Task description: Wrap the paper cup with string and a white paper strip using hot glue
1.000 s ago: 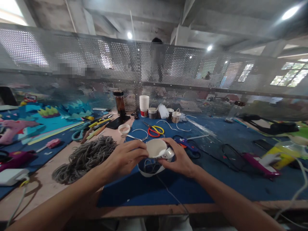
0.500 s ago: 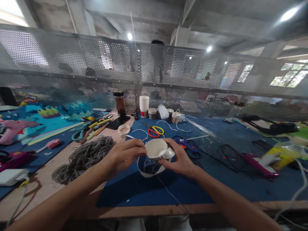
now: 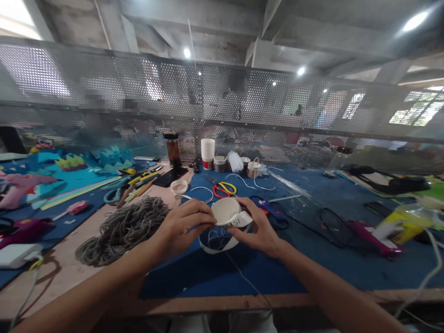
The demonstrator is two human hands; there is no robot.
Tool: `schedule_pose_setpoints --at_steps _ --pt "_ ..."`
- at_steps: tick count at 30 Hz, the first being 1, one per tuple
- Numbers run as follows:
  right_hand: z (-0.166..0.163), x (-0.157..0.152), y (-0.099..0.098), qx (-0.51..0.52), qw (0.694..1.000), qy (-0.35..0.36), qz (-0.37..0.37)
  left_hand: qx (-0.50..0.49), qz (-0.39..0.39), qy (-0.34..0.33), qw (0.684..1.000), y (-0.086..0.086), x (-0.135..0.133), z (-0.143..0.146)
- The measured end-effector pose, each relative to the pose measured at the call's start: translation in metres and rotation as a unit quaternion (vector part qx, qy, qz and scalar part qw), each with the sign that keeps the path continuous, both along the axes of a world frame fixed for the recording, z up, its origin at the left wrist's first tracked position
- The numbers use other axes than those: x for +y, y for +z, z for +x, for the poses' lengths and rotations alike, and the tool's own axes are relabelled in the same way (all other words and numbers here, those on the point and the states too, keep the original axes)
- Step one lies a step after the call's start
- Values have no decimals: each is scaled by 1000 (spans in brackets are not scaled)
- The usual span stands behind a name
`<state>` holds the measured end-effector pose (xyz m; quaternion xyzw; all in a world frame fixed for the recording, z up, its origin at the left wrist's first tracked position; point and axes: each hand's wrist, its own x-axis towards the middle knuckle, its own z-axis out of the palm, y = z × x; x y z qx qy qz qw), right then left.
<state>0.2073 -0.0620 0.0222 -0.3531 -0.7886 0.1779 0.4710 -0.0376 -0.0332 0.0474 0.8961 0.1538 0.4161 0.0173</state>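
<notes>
Both of my hands grip a short white paper cup piece (image 3: pixel 225 212) just above the blue mat (image 3: pixel 215 273). My left hand (image 3: pixel 183 227) pinches its left rim with fingers closed. My right hand (image 3: pixel 257 227) grips its right side, where a loose white paper strip (image 3: pixel 222 245) with letters on it curls down from the cup. A thin grey cord (image 3: pixel 243 277) lies under the cup and runs toward the table's near edge.
A heap of grey cord (image 3: pixel 123 227) lies to the left. Red-and-yellow scissors (image 3: pixel 224 188), a stack of paper cups (image 3: pixel 207 152), a dark bottle (image 3: pixel 172 148), a blue glue gun (image 3: pixel 270 209) and felt shapes (image 3: pixel 69 171) lie farther back. A perforated metal screen (image 3: pixel 222 106) closes off the back.
The cup piece has been lifted and turned slightly between my hands. The lettered strip now shows more to the front. My hands stay in nearly the same spot.
</notes>
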Motion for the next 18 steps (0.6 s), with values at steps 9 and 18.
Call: schedule_pose_setpoints --at_steps 9,18 --pt "2 1 -1 -15 1000 -1 15 -37 -36 17 999 -9 -1 1" --pt "0 -1 -1 -1 1000 1 14 -73 -20 6 997 -11 -8 5"
